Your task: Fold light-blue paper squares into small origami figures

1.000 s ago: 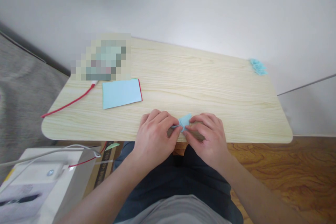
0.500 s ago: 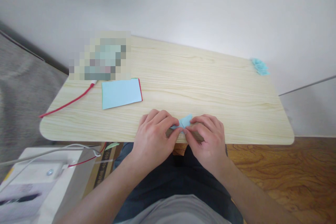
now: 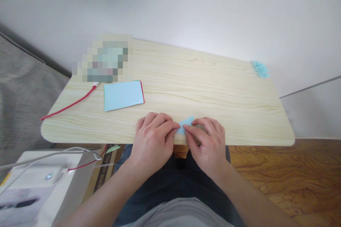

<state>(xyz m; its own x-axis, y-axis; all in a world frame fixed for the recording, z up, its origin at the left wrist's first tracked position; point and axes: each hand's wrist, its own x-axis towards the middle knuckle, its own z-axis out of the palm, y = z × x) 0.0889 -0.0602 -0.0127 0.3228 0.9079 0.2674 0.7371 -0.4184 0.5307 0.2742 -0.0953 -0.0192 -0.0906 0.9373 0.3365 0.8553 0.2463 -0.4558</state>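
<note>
Near the front edge of the table lies a small folded piece of light-blue paper (image 3: 184, 125), partly covered by fingers. My left hand (image 3: 154, 136) pinches its left side between thumb and forefinger. From the other side, my right hand (image 3: 207, 136) grips the paper, its forefinger pressing on the top and the thumb close below. The finer folds are too small to make out. Left of my hands, a stack of rectangular paper sheets (image 3: 124, 95) lies flat, light blue on top with a red edge showing at the right.
A light wood-grain table (image 3: 202, 85) stands against a white wall. At its far right corner rests a cluster of folded light-blue paper pieces (image 3: 260, 69). A blurred-out object sits back left, with a red cable (image 3: 69, 107) running from it. Lower left is a white box (image 3: 34, 177).
My left thumb has drawn back from the paper's middle toward its left side. My right forefinger now presses on top of the paper. The view has shifted slightly.
</note>
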